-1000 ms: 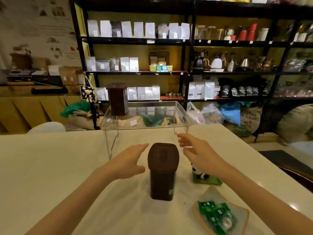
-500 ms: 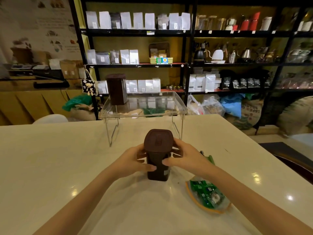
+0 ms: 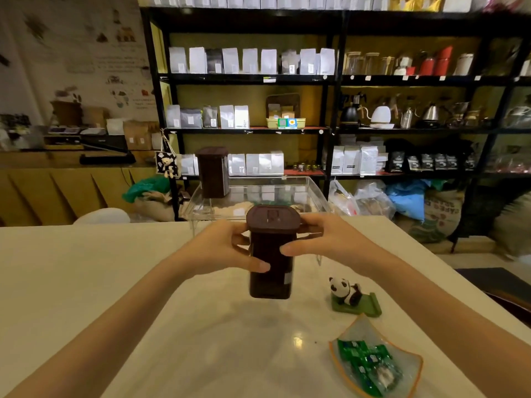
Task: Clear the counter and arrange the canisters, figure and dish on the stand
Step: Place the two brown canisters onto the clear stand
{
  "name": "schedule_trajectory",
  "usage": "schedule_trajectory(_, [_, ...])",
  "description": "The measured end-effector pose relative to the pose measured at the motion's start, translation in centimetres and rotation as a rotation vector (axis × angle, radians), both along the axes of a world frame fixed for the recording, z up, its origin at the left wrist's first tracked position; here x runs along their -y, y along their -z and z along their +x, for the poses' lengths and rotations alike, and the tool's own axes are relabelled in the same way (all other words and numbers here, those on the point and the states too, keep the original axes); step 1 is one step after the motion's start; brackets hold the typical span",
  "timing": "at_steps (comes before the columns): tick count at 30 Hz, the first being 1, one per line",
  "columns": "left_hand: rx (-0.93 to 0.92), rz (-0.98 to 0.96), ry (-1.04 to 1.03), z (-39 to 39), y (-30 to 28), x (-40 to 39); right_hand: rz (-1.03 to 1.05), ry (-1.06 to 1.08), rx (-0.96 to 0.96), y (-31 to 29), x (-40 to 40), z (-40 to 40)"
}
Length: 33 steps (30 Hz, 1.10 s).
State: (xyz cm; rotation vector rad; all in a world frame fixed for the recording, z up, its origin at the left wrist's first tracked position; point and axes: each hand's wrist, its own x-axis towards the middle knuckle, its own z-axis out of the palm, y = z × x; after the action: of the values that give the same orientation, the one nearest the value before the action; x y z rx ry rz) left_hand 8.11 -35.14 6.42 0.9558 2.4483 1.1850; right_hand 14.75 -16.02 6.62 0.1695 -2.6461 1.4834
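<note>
Lifted since 0.5 s ago, dark canister [image 3: 270, 251] hung above the pale counter [image 3: 86, 282], left hand [image 3: 221, 248] & right hand [image 3: 324, 239] fingers clamped on its sides, w/ 2nd canister [image 3: 213, 171] on clear stand [image 3: 314, 193], panda figure [image 3: 346, 291] & dish [image 3: 413, 360] at right, black shelves [image 3: 330, 79] behind.

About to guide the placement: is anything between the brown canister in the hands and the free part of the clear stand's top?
Nothing visible blocks it. Both hands, left hand and right hand, hold the canister in front of the clear stand. The other canister stands on the stand's left end; the rest of the top looks free.
</note>
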Motion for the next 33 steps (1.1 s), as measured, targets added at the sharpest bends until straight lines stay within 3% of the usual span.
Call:
schedule_trajectory(10, [-0.165,0.087,-0.103,-4.7,-6.2,0.5,-0.110,0.020,-0.175,-5.4,0.4,-5.8])
schedule_trajectory(18, [-0.105,0.204,-0.181,-10.8,-4.6,-0.1,-0.220,0.024,-0.185,-4.3,0.7,-12.4])
schedule_trajectory(33, [-0.102,0.210,-0.222,-16.5,-2.3,-1.3,-0.174,0.035,-0.154,-2.7,-0.1,-18.4])
